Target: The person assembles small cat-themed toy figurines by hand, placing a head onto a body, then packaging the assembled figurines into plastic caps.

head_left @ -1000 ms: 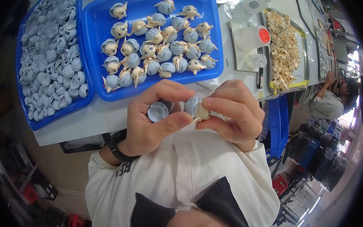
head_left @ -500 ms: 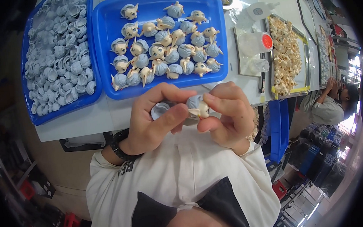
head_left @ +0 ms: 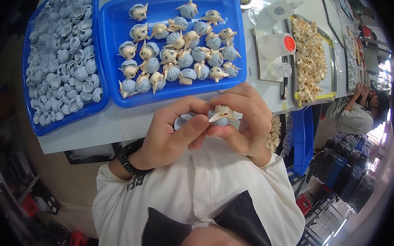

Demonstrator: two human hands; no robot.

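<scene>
Nearest, I see the left hand (head_left: 164, 136) curled around a hollow grey-blue plastic shell (head_left: 184, 121), thumb and forefinger close together beside a small cream plastic doll head (head_left: 223, 116) with pointed ears. The right hand (head_left: 249, 120) clamps that head between thumb and fingers. Just beyond, a shallow blue plastic tray (head_left: 169, 99) holds similar heads.

From the wearer's head, the lone wide fisheye view looks steeply down, close over the collar (head_left: 167, 233) at lower centre, past left hand (head_left: 168, 135) and right hand (head_left: 249, 118) mid-frame, to the table (head_left: 82, 139) across the top.
</scene>
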